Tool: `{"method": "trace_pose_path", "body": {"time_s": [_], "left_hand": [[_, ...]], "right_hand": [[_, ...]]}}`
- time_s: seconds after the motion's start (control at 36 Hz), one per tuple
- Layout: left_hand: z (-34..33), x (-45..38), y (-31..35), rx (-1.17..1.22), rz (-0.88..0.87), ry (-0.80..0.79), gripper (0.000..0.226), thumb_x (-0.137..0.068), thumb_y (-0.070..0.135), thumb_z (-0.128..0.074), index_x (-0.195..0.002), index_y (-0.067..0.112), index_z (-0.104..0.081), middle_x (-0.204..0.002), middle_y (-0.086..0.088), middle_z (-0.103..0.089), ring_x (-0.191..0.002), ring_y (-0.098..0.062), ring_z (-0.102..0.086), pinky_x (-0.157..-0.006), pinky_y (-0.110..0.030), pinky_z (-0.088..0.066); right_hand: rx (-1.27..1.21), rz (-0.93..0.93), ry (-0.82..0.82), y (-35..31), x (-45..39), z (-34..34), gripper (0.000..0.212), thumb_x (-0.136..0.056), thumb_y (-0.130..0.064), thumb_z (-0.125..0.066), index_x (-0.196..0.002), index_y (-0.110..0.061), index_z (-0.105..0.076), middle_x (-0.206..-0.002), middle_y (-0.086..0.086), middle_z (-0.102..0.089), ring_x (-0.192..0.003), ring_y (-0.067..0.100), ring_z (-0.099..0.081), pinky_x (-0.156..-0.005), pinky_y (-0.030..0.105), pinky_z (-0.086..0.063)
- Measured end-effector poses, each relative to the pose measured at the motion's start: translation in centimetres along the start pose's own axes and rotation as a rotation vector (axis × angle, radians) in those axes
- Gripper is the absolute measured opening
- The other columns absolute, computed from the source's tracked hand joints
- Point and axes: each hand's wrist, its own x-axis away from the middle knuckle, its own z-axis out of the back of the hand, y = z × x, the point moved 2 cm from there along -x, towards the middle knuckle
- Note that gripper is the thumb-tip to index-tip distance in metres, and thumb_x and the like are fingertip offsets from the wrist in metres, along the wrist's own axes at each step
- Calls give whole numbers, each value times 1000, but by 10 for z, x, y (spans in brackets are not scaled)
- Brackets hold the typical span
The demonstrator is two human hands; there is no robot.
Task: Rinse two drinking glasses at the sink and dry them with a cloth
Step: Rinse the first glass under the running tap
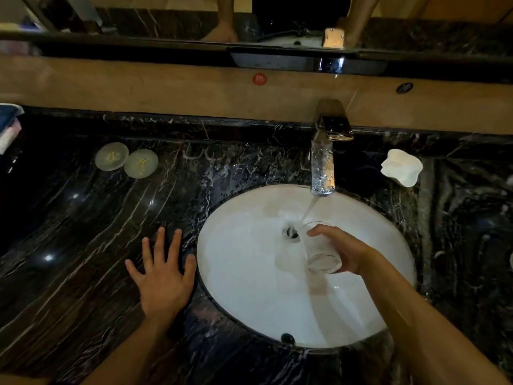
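The task is looking early: one drinking glass (319, 247) is getting its rinse, while a second glass is not showing anywhere in view, and no drying is under way.

Going left to right, a stack of folded cloth (8, 126) is sitting at the bench's (83, 218) far left edge, possibly the drying cloth, though I cannot tell. Two round pale lids (126, 160) are lying side by side toward the back edge. The left hand (163, 276) is resting palm down on the bench, just beside the sink's (236, 287) left rim, its fingers (159, 245) straight and spread apart, gripping nothing.

Over the basin, the tap (323, 162) is running, and the stream is falling into the tilted glass near the drain (291, 233). The right hand (347, 251) is reaching in from the right, fingers wrapped around the glass's side. A crumpled white object (402, 168) is lying near the bench's back right.
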Motion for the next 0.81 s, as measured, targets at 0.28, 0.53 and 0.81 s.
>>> {"method": "trace_pose_path", "body": {"time_s": [0.28,0.53,0.81], "left_hand": [[-1,0,1,-4,-1,-1,66,-93,62,-18,-155,40,-17,-166,4,-10,-153,-26,-1,-114,-68,-1],[-1,0,0,-17,-2,9,66,-93,61,-19,-155,39,-17,-165,5,-10,-152,-26,-2,-114,-68,-2],[-2,-1,-1,-13,1,3,66,-93,62,-16,-155,41,-13,-165,6,-6,-153,-25,0,-116,-66,0]], "right_hand": [[-437,-178,-153,6,-3,-6,62,-61,-51,-76,-105,-9,-63,-98,13,-61,-80,23,-59,-55,25,-51],[-94,155,-13,-2,-9,-11,72,-73,-47,-78,-129,-9,-54,-107,10,-68,-96,26,-66,-86,43,-56],[152,600,310,-17,-7,-18,83,-60,-16,-91,-131,-30,-50,-123,-6,-61,-112,18,-57,-87,34,-51]]}}
